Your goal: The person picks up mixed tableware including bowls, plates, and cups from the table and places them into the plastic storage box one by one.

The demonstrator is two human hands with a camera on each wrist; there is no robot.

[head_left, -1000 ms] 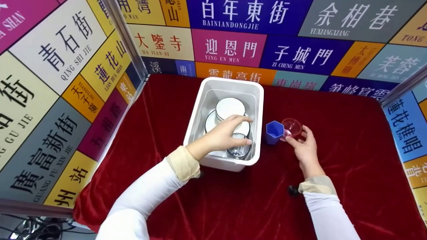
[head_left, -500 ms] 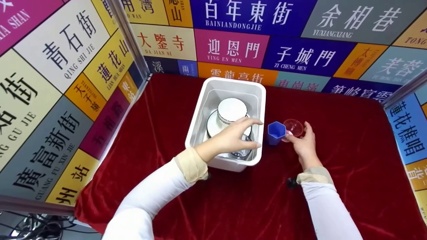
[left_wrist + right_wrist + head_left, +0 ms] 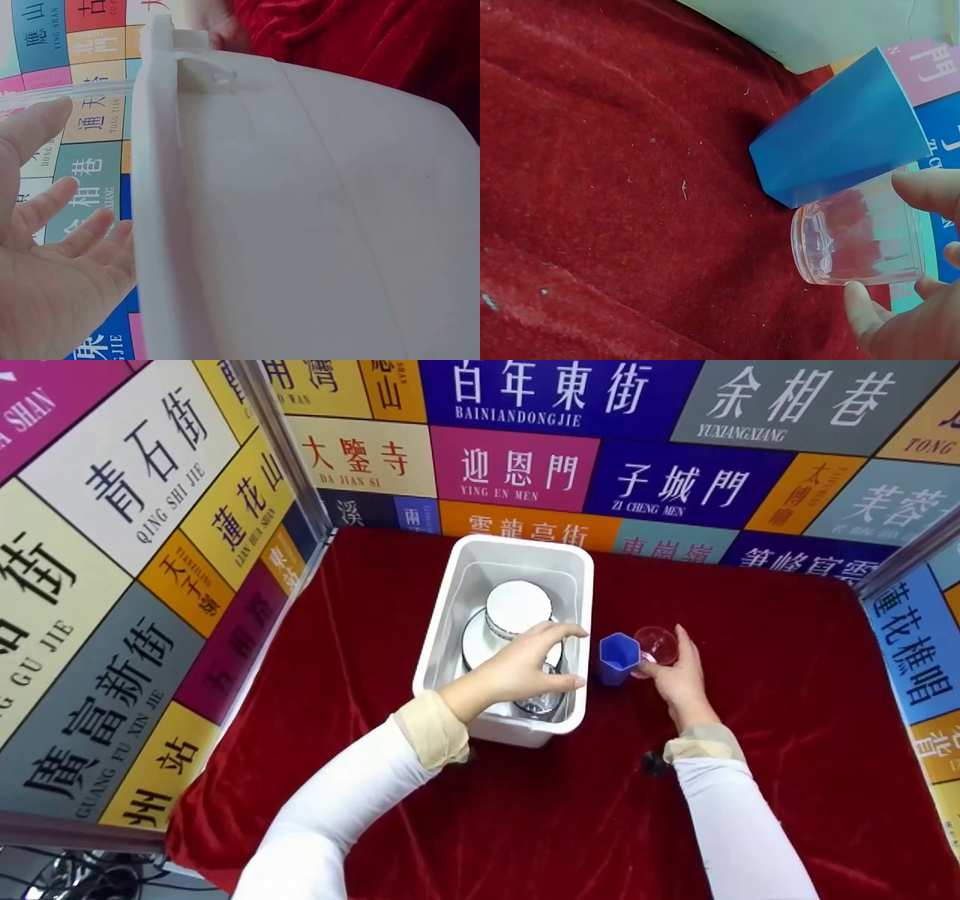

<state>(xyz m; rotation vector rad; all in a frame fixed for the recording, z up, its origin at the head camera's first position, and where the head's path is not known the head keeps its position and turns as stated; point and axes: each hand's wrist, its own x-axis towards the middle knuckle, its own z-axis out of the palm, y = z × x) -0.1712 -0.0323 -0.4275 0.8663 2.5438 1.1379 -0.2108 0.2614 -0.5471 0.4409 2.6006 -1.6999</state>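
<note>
In the head view, my left hand [image 3: 517,664] hovers over the right part of a white tub [image 3: 437,641], fingers and thumb spread apart. A clear glass [image 3: 538,706] is in the tub beneath it, partly covered by the hand. Behind the hand, a round white dish [image 3: 519,606] with a dark edge sits on a white plate [image 3: 474,641]. To the tub's right, my right hand [image 3: 684,682] holds a see-through pink cup [image 3: 862,232] between thumb and fingers. That cup stands beside a blue hexagonal cup [image 3: 840,135], very close to it or touching.
A dark red velvet cloth [image 3: 570,817] covers the table. Panels with street names [image 3: 517,472] stand upright at the back and sides. The tub wall [image 3: 322,210] fills most of the left wrist view. Cables [image 3: 75,870] lie below the table at the lower left.
My left hand has shifted slightly right, toward the tub's right rim. The fingers of my right hand have reached farther along the pink cup's side. Both cups stay in place.
</note>
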